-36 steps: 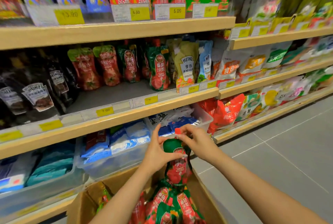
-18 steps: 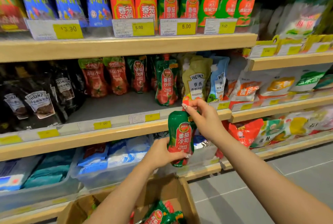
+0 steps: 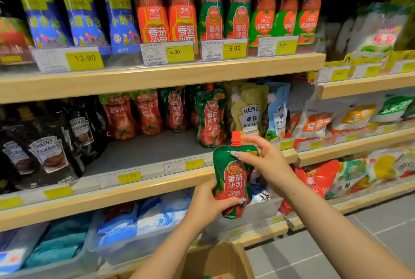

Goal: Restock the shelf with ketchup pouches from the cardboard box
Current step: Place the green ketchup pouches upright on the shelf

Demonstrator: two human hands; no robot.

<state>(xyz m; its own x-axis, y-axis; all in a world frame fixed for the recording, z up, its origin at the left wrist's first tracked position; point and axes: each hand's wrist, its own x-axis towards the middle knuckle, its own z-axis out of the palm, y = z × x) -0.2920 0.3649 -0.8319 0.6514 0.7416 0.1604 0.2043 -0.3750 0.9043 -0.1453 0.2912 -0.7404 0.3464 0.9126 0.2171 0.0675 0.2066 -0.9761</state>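
A green and red ketchup pouch [image 3: 233, 180] with a red cap is held upright in front of the middle shelf's edge [image 3: 143, 191]. My left hand [image 3: 207, 203] grips its lower part and my right hand [image 3: 267, 162] pinches its top corner beside the cap. Just behind it on the shelf stands a matching ketchup pouch [image 3: 210, 119], with a few more pouches further back to its left. The cardboard box [image 3: 220, 260] shows only its upper edge at the bottom of the view.
Bare grey shelf floor [image 3: 143, 153] lies left of the standing pouch. Black Heinz pouches [image 3: 51, 150] fill the left end, a yellow Heinz pouch [image 3: 249, 112] stands on the right. Sauce bottles [image 3: 211, 9] line the shelf above; plastic bins [image 3: 125, 231] sit below.
Both hands have lifted the pouch from the box up to the level of the middle shelf. My view has tilted up, so the box has nearly left the frame.
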